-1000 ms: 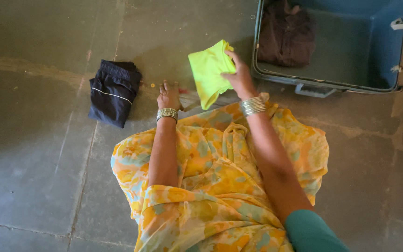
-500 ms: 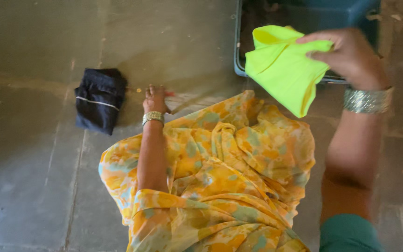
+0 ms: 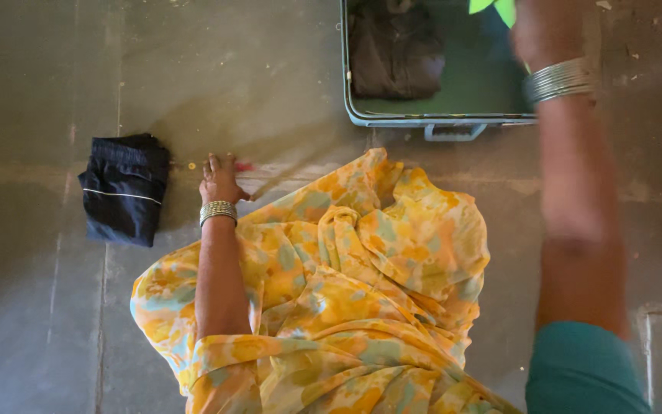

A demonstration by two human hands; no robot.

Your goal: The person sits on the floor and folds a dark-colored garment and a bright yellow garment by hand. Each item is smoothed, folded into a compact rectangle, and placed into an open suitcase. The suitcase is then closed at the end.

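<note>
The grey stone-slab floor (image 3: pixel 254 69) fills the view, and a yellow, orange and pale-green floral draped cloth (image 3: pixel 346 299) covers the person's lap across the lower middle. At the top edge an open blue box with a metal rim (image 3: pixel 430 119) is cut off, so its far side is out of view; a folded dark brown garment (image 3: pixel 392 50) lies in its left part. A folded black garment with a thin white stripe (image 3: pixel 122 188) lies on the floor to the left, its long axis running towards and away from the person.

The left hand (image 3: pixel 220 180) rests palm-down on the floor, fingers released and spread, just beside the black garment but apart from it. The right hand (image 3: pixel 549 31) is blurred above the box; its fingers are clenched on a neon yellow-green cloth (image 3: pixel 492 8), of which only a corner shows, so its direction cannot be told.
</note>
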